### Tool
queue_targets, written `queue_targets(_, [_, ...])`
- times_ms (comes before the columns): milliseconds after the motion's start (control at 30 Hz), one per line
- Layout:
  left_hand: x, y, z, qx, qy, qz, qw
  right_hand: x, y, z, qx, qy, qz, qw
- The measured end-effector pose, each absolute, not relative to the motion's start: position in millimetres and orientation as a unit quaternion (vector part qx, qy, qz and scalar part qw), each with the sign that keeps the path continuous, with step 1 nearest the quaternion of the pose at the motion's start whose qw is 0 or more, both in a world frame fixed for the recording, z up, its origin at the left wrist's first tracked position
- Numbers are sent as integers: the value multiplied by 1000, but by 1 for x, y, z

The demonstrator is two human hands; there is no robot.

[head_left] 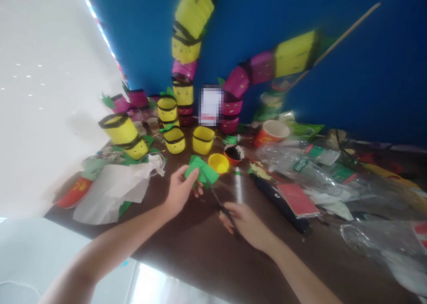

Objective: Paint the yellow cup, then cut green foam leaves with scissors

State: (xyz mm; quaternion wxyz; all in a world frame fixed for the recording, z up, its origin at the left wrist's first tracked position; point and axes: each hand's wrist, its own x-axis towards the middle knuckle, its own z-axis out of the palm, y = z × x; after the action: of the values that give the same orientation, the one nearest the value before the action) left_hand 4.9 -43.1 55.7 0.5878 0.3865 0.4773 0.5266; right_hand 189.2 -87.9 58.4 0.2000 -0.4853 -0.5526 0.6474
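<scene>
Between the fingers and thumb of my left hand [179, 188] is a folded green sheet [211, 173], paper or foam. My right hand [247, 226] grips a pair of dark scissors [216, 198]. Their blades reach the lower right part of the green sheet; whether they are apart is too blurred to tell. Just beyond the sheet stand a small cup of yellow paint [218, 163] and a cup with dark contents [234, 154]. Two yellow cut-bottle pots, one with a face [174, 140] and one plain [203, 140], sit behind them.
Stacked yellow and magenta pots [183, 92] line the blue wall. White paper sheets [113, 190] and a leaning yellow pot [122, 132] lie left. To the right are clear plastic bottles [300, 166], a red notebook [296, 199], a black case [276, 201] and a red paper cup [271, 132].
</scene>
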Motion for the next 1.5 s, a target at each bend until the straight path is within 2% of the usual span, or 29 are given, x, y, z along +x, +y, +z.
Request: queue_targets(1500, [3, -41, 54, 399, 462, 519, 599, 189, -88, 60, -493, -554, 642, 195])
